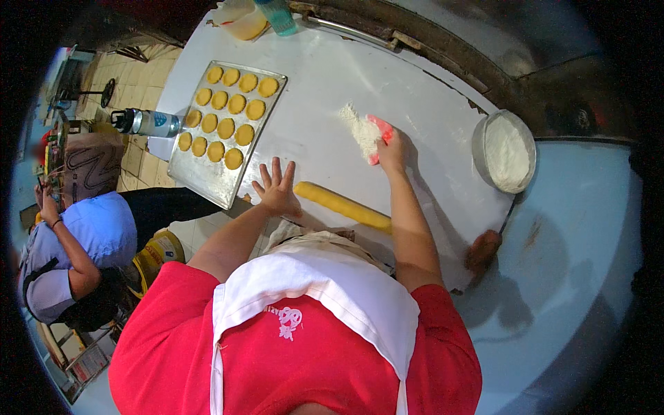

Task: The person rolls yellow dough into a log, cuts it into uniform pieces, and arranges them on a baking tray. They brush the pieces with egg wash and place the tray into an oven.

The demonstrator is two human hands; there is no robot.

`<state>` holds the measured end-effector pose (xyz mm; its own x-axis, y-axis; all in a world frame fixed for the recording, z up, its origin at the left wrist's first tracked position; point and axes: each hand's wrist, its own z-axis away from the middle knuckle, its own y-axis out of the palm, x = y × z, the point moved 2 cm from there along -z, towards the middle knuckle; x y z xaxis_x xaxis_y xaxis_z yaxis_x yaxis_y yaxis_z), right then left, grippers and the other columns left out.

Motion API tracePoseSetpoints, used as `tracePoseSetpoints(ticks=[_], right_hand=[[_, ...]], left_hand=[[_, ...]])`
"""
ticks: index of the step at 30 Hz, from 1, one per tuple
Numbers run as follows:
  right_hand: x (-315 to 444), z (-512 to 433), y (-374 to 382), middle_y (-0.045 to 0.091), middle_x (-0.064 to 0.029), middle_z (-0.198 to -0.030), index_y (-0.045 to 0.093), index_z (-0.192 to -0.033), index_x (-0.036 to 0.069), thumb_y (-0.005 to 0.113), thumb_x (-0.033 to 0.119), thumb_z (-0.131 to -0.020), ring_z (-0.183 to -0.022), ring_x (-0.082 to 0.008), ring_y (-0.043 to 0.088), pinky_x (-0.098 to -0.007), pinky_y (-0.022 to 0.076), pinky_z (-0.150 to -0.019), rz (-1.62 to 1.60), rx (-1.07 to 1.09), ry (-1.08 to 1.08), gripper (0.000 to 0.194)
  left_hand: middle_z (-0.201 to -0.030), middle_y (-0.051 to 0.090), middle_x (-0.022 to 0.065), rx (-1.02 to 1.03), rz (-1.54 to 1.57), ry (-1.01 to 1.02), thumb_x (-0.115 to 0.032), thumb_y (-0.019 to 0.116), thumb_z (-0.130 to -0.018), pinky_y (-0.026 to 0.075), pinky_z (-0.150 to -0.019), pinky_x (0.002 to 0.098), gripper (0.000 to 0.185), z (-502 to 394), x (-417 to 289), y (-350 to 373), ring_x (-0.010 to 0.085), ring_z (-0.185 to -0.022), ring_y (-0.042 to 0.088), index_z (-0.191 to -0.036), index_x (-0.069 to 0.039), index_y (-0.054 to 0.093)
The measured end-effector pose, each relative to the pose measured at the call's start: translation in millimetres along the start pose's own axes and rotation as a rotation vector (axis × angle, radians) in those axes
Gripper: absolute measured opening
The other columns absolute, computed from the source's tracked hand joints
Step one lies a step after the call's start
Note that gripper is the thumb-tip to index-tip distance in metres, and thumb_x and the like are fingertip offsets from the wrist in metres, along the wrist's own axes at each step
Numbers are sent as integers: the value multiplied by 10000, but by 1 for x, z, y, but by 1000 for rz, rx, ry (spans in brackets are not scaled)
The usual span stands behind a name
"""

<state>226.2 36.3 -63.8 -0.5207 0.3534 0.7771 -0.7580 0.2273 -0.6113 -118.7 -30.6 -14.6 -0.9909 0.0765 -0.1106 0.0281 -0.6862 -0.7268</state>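
My right hand (pixel 392 154) grips a pink-red dough scraper (pixel 381 127), its edge against a streak of white flour (pixel 359 127) on the white tabletop (pixel 316 104). Fingers spread, my left hand (pixel 278 190) rests at the table's near edge and holds nothing. Just right of it lies a long roll of yellow dough (pixel 342 206), whose right end passes behind my right forearm. A metal baking tray (pixel 202 179) to the left of my left hand carries rows of flat round yellow dough pieces (pixel 226 128).
A round metal pan of flour (pixel 506 153) stands at the table's right end. A water bottle (pixel 155 122) is beyond the tray's left side. At the far edge are a plastic container (pixel 243 23) and a teal cup (pixel 279 18). Another person (pixel 88 233) sits at left near a yellow bucket (pixel 158 259).
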Motion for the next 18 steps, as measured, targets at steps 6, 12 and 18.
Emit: tracePoseSetpoints(ticks=[6,12,18], right_hand=[[40,33,-29,699,-203,-1055,674,-1171,52,678,167,-860,-971,-437,665,-511,533,-859,167,-232,-306,332],[25,102,-31,701,-206,-1094,642,-1213,23,681,116,-840,-1005,-425,673,-500,532,-880,292,-216,-47,386],[65,174,-9,722,-206,-1117,640,-1211,-1,693,141,-913,-1028,-335,707,-421,531,-890,-139,-261,193,334]], left_hand=[[-1710,-163,190,-21,4,10,-425,983,-479,19,-1097,843,1556,3,0,-6,550,-1524,-180,-1657,-317,-28],[-1701,-182,206,34,19,76,-492,973,-532,25,-1082,856,1496,7,7,-6,570,-1510,-192,-1653,-341,-5],[-1725,107,126,-211,113,539,-531,886,-689,74,-1044,882,980,-14,41,-9,571,-1532,-28,-1545,-380,432]])
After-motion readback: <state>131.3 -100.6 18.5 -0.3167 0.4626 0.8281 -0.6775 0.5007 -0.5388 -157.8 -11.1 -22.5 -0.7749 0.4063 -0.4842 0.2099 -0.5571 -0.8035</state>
